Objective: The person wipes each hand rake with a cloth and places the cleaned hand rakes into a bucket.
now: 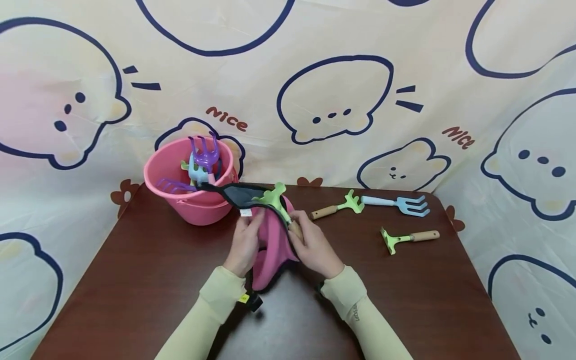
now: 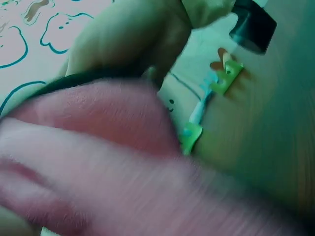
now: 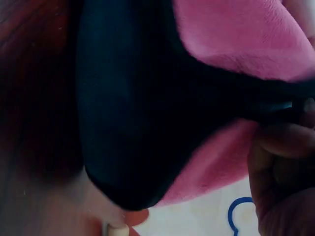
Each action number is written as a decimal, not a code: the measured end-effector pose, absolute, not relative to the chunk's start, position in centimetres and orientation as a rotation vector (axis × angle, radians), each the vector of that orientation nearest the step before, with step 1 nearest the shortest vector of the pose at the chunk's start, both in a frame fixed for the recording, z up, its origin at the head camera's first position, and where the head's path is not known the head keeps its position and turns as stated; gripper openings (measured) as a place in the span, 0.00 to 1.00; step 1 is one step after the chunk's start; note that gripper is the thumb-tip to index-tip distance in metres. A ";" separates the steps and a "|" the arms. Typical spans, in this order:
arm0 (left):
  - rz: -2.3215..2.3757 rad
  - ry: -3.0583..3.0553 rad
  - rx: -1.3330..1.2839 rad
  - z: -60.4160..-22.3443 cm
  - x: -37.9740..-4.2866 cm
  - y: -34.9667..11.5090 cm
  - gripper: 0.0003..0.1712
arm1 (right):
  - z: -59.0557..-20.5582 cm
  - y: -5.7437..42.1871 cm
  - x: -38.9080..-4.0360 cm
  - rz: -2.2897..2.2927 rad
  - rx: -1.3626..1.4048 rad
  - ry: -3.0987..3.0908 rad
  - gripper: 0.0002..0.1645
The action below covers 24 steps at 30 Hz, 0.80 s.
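Observation:
In the head view my left hand (image 1: 245, 245) pinches the rim of a pink plush bag (image 1: 270, 240) with dark lining and edging. My right hand (image 1: 317, 245) holds the wooden handle of a green toy rake (image 1: 272, 199) against the bag's other edge. The rake's head points away from me, over the dark flap. Blurred pink plush (image 2: 98, 147) fills much of the left wrist view. The right wrist view shows the bag's dark side panel (image 3: 128, 98) and curled fingers (image 3: 283, 167) at its edge. Inside the bag is hidden.
A pink bucket (image 1: 198, 212) with purple, blue and green toy tools stands at back left. Toward the right of the brown table (image 1: 153, 280) lie a green rake (image 1: 351, 202), a blue fork (image 1: 409, 204) and another green tool (image 1: 396, 241). A patterned cloth (image 1: 333, 100) hangs behind.

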<state>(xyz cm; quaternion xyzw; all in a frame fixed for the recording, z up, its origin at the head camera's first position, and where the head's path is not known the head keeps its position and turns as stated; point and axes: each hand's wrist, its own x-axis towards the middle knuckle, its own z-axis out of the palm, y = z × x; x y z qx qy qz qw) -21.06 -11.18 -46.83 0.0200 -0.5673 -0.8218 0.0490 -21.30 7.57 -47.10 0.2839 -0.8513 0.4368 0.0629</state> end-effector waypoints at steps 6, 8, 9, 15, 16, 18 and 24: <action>-1.774 -2.074 -0.012 -47.8 -21.5 -12.8 0.03 | -47.0 7.1 -20.9 1.235 0.943 -2.660 0.19; -1.508 -2.154 -0.109 -47.9 -21.5 -13.3 0.02 | -46.9 7.3 -20.9 1.258 0.933 -2.673 0.19; -1.404 -2.181 -0.163 -47.9 -21.6 -13.6 0.02 | -46.9 7.4 -21.0 1.274 0.926 -2.675 0.19; -0.951 -2.207 -0.369 -47.4 -21.4 -14.5 0.08 | -46.4 7.8 -21.1 1.307 0.942 -2.646 0.18; -0.910 -2.182 -0.383 -47.3 -21.3 -14.4 0.08 | -46.2 7.8 -21.0 1.310 0.950 -2.638 0.17; -0.870 -2.103 -0.388 -47.3 -21.2 -14.2 0.05 | -45.8 7.8 -20.8 1.306 0.960 -2.625 0.18; -0.894 -1.896 -0.312 -47.5 -20.9 -13.4 0.05 | -44.8 7.8 -19.8 1.180 0.985 -2.603 0.18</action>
